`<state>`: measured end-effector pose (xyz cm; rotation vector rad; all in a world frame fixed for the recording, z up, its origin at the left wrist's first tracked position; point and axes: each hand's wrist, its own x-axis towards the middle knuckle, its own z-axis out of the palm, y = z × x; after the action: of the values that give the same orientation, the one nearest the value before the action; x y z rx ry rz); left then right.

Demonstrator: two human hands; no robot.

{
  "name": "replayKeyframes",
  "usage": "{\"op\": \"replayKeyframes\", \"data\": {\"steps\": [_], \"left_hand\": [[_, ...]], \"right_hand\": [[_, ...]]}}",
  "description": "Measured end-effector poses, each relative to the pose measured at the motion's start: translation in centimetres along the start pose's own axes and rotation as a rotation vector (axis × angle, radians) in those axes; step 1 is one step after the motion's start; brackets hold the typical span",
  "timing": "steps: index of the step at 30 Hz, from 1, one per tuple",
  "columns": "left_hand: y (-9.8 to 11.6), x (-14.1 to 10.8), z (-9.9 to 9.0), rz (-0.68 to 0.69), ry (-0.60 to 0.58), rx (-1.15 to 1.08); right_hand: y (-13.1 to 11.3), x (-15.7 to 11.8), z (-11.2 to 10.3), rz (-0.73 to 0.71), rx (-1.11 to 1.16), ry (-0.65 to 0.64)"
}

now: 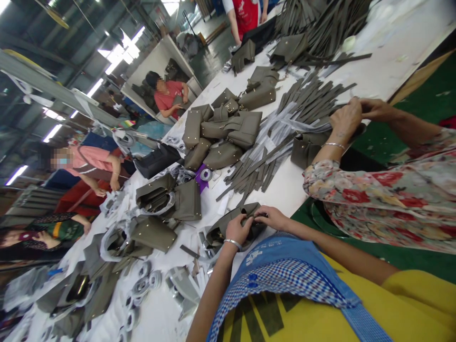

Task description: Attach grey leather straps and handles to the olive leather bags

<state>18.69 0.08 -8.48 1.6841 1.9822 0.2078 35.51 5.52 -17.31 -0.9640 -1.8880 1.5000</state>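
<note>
An olive-grey handbag (pixel 223 223) lies at the table's near edge, right in front of the blue apron. My left hand (pixel 238 231), with a bracelet at the wrist, grips its upper edge, fingers bent. Close on its right, my right hand (pixel 271 217) has its fingers pinched at the bag's edge, nearly touching the left fingertips. Whatever small part lies between the fingers is too small to make out. A grey strap (pixel 189 251) rests just left of the bag.
Finished-looking olive bags (pixel 245 128) are heaped mid-table, beside a pile of loose straps (pixel 256 166). More bags (pixel 153 232) and wrapped rolls (pixel 142 285) lie left. At right, a person in a floral sleeve (pixel 374 190) handles another bag. Other people stand across the table.
</note>
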Motion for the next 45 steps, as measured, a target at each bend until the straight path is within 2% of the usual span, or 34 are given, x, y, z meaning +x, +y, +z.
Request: {"op": "replayKeyframes", "data": {"steps": [7, 12, 16, 20, 24, 28, 33, 39, 45], "left_hand": [[-0.1, 0.0, -0.2, -0.014, -0.016, 0.008], [0.3, 0.0, -0.1, -0.053, -0.004, 0.032], [-0.1, 0.5, -0.3, -0.070, -0.029, -0.052], [-0.8, 0.8, -0.3, -0.091, -0.057, -0.102], [-1.1, 0.6, 0.0, -0.090, -0.018, -0.111], [-0.9, 0.4, 0.2, -0.068, 0.000, -0.135], [-0.7, 0.3, 0.1, -0.096, 0.000, -0.116], [-1.5, 0.5, 0.4, -0.118, -0.024, -0.122], [-2.9, 0.6, 0.6, -0.112, -0.038, -0.234]], "right_hand": [[0.3, 0.2, 0.4, 0.059, -0.068, 0.063], [0.4, -0.1, 0.5, 0.113, 0.038, 0.071], [0.4, 0.0, 0.9, 0.133, 0.107, 0.091], [0.7, 0.4, 1.3, 0.264, 0.208, 0.075], [1.1, 0.9, 1.3, 0.370, 0.353, 0.030], [1.3, 1.0, 1.2, 0.433, 0.370, 0.023], [1.0, 0.8, 1.2, 0.404, 0.311, 0.041], [1.0, 0.4, 1.8, 0.242, 0.146, 0.036], [1.1, 0.7, 2.4, 0.265, 0.129, 0.024]]}}
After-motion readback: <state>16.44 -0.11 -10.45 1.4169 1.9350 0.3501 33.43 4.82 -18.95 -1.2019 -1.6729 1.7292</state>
